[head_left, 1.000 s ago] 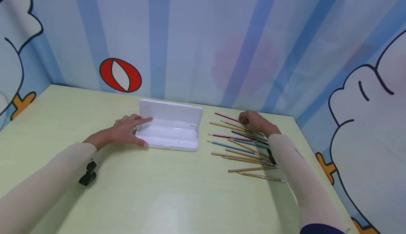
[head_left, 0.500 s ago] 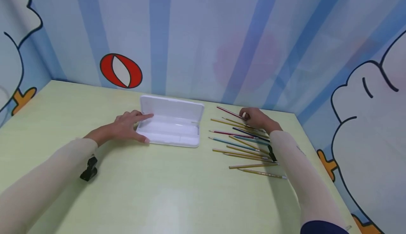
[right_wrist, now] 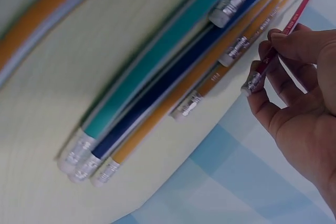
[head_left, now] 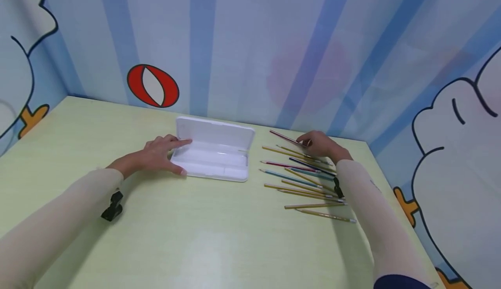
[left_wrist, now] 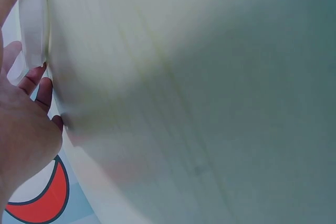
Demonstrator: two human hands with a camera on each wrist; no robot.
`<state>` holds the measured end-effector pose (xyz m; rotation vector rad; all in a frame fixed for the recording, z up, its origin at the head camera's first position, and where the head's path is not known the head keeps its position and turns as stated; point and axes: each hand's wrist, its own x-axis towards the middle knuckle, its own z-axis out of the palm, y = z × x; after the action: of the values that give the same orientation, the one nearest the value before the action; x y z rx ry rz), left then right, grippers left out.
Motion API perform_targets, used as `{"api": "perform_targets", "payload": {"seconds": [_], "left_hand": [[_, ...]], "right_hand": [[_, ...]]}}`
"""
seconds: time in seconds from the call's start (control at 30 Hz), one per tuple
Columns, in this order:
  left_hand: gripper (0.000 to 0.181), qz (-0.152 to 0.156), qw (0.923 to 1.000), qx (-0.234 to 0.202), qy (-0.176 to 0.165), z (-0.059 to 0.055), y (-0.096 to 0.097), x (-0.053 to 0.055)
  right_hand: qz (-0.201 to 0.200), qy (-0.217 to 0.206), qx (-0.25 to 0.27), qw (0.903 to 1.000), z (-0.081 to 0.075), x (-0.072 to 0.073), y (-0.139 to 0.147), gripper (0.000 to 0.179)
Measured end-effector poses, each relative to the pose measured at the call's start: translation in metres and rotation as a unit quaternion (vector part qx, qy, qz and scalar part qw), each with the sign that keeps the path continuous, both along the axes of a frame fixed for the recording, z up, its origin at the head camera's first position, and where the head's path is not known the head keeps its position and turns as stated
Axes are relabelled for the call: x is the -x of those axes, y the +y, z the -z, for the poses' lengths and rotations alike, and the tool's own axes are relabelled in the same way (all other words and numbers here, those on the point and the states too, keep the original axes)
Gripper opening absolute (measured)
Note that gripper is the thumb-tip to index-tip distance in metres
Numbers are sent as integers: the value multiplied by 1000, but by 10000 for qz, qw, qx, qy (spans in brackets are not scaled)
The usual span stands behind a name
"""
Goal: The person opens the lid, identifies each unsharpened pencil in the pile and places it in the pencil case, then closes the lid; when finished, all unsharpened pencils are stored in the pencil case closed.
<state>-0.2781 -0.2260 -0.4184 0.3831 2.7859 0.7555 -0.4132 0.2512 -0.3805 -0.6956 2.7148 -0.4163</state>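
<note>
A white pencil case [head_left: 213,158] stands with its lid raised near the back of the table. My left hand [head_left: 158,154] rests at its left end, index finger stretched along the raised lid and thumb touching the front corner. In the left wrist view the hand [left_wrist: 26,129] shows only partly, its other fingers near the lid's outer side. At the table's back right, my right hand [head_left: 318,143] pinches a red pencil [right_wrist: 290,24] between thumb and fingers, close to its eraser end. Below that hand lie several loose pencils [head_left: 297,183], yellow, teal, red and dark blue.
The pale table [head_left: 188,228] meets a striped blue backdrop [head_left: 235,54] just behind the case and pencils. Two yellow pencils [head_left: 325,215] lie nearest the front of the group. The right forearm [head_left: 375,219] passes over the pencils' right ends.
The right hand has shifted slightly, and its fingers now show a small gap beside the red pencil. The left hand and case stay together; the head view has moved a little.
</note>
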Motion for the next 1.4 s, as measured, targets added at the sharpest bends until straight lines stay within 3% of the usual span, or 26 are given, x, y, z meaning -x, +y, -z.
{"api": "perform_targets", "payload": {"seconds": [0.27,0.7,1.1,1.4], "left_hand": [[104,45,10000,3,8,-3,3,2],[105,32,10000,52,45,-8,4,0],[106,-1,10000,16,79,-5,3,-1],[107,6,10000,47,47,-5,4,-3]], "right_hand": [[-20,-209,-68,9998,-14,-5,6,48],[192,-585,289,9977,-43,-15,15,74],[-80,-1423,575,9881,-76,-31,7,75],[-307,-1638,535,9846,-89,-42,-5,77]]}}
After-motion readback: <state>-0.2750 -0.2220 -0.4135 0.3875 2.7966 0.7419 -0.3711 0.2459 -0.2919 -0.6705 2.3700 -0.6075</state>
